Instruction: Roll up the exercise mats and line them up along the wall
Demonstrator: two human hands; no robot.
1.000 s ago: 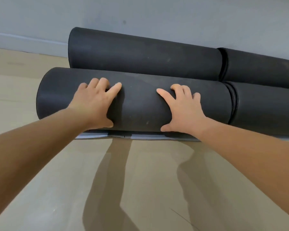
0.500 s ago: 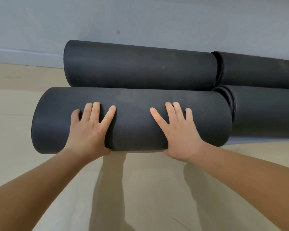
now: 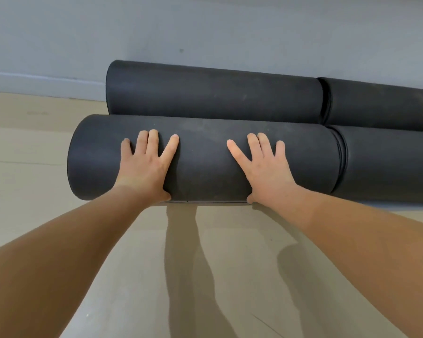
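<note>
A dark grey rolled mat (image 3: 205, 154) lies on the floor, touching a second rolled mat (image 3: 213, 93) that rests along the wall. My left hand (image 3: 144, 167) and my right hand (image 3: 264, 172) press flat on the front roll, fingers spread over its top, thumbs down at its lower front edge. Only a thin sliver of the mat's loose end shows under the roll between my thumbs. To the right, two more rolled mats lie end to end with these: one in the back row (image 3: 381, 103) and one in the front row (image 3: 388, 167).
A grey wall (image 3: 205, 28) with a pale baseboard (image 3: 34, 84) runs behind the rolls. Beige floor (image 3: 205, 276) stretches toward me and to the left of the rolls, crossed by my arms' shadows.
The flat tail of the mat seen under the roll a second ago has wound in. The front roll has moved away from me until it touches the roll by the wall.
</note>
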